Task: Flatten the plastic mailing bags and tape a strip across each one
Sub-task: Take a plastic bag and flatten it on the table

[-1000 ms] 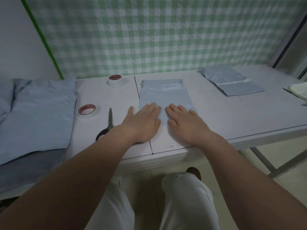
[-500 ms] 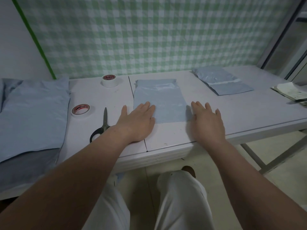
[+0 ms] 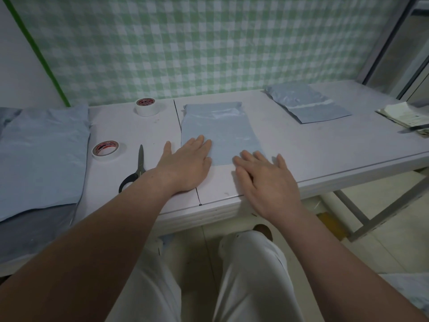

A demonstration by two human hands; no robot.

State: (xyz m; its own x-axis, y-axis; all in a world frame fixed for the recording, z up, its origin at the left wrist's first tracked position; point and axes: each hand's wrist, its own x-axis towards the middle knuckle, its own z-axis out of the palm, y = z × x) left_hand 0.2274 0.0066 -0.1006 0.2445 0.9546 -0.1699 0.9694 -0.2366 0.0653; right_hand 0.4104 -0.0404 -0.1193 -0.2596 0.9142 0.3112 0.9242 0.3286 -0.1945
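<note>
Here both palms lie flat, fingers straight (slightly spread): left hand [image 3: 185, 165] and right hand [image 3: 267, 180] on the mailing bag [image 3: 220, 133]

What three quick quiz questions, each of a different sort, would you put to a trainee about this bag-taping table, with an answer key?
1. True or false: the left hand and the right hand both lie flat and hold nothing.
2. What does the left hand rest partly on? A) a white tape roll B) the pale blue plastic mailing bag in the middle C) the black-handled scissors
3. Fill in: the grey-blue plastic bag with a pale strip across it lies on the far ___ side of the white table.
Key: 1 true; 2 B; 3 right.
</note>
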